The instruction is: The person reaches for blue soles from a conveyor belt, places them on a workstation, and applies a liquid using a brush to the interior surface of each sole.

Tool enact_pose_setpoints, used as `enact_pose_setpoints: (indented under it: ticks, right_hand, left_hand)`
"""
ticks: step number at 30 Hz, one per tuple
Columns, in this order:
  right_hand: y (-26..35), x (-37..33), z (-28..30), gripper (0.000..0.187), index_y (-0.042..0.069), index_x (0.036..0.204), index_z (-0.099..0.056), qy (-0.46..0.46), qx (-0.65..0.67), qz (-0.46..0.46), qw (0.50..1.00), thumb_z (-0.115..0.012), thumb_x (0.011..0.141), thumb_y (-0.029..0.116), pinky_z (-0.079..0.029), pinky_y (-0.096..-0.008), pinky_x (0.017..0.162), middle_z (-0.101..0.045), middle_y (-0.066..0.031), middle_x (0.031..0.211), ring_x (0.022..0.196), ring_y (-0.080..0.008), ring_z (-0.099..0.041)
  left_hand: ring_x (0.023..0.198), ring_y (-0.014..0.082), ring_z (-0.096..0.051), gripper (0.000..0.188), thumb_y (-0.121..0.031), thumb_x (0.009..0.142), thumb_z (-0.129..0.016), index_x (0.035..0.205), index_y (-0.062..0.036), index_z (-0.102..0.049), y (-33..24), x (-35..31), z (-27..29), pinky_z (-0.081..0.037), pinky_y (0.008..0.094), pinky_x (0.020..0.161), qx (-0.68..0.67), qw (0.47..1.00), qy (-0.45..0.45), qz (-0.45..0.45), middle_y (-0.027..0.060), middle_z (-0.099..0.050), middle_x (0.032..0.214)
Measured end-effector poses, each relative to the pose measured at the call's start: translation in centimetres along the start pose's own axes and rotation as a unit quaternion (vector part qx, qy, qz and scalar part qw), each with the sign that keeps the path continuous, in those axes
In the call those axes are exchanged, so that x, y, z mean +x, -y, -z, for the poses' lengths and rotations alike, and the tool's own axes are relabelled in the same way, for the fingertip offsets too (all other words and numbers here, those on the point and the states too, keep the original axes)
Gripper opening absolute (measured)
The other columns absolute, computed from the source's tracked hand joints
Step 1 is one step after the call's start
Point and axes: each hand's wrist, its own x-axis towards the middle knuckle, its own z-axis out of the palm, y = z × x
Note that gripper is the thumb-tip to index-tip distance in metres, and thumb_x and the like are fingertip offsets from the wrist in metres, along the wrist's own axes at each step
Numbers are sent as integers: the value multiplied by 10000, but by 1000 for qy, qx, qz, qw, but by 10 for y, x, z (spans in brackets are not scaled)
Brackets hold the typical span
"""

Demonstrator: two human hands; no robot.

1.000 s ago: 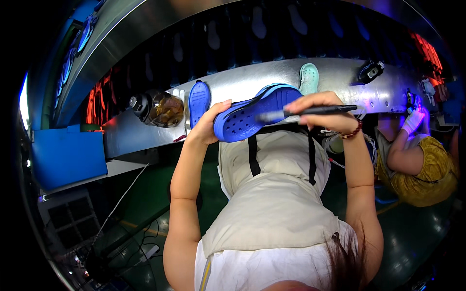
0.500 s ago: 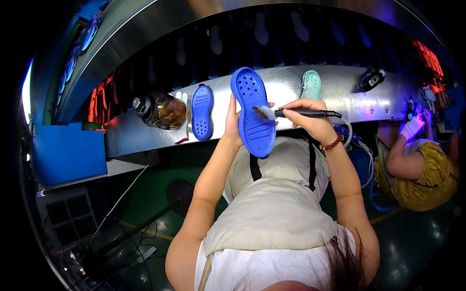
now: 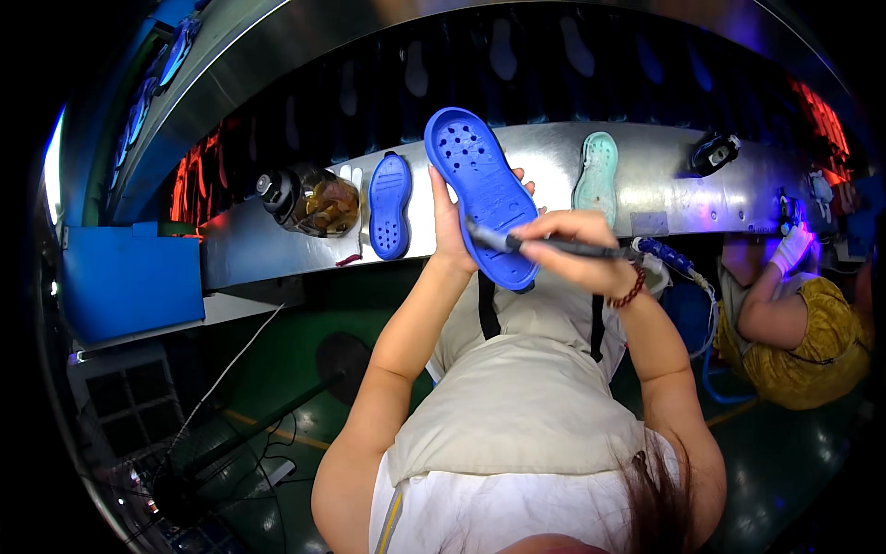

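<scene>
A blue shoe sole (image 3: 472,185) with round holes near its far end is held up over the metal ledge's near edge. My left hand (image 3: 452,226) grips it from below and behind, thumb along the left edge and fingertips showing at the right. In my right hand (image 3: 581,254) is a brush (image 3: 498,238) with a dark handle, its pale bristles against the left edge of the sole's near half. A hose hangs by the handle's end. Left of my hands a second blue sole (image 3: 389,205) lies on the ledge; to the right lies a mint-green sole (image 3: 596,175).
The metal ledge (image 3: 683,189) curves across in front of me, with a row of hanging or standing soles in the dark behind. A jar with a black lid (image 3: 318,198) stands at left, a black device (image 3: 714,154) at right. A gloved co-worker (image 3: 794,332) sits far right.
The sole has tilted, its far end swinging up and left. My right hand and the brush have moved nearer to me, from the sole's middle to its near half's left edge.
</scene>
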Motion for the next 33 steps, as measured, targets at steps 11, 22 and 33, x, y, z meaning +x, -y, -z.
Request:
enact_pose_setpoints:
  ticks: [11, 22, 33]
  right_hand:
    - [4, -12, 8, 217, 7, 901, -633, 102, 36, 8, 994, -669, 688, 28, -475, -268, 783, -626, -126, 937, 855, -184, -612]
    - [-12, -10, -12, 152, -26, 921, -574, -102, 293, -76, 948, -577, 779, 27, -452, -263, 794, -603, -123, 938, 886, -157, -572]
    - [5, -3, -10, 131, -32, 881, -582, -4, 85, 29, 996, -570, 754, -1, -457, -297, 785, -609, -150, 908, 870, -197, -585]
  left_hand:
    - [957, 292, -531, 780, -711, 744, -271, 1150, -70, -452, -23, -2, -19, -428, 488, 837, 33, 999, -30, -25, 130, -537, 1016]
    - [918, 285, -563, 533, -426, 890, -238, 1166, -12, -429, -3, -15, -47, -443, 441, 835, 29, 991, -83, -104, 152, -546, 1053]
    - [984, 309, -530, 498, -353, 883, -253, 1212, -3, -383, -15, -15, -36, -396, 472, 879, 2, 997, -54, -54, 175, -512, 1118]
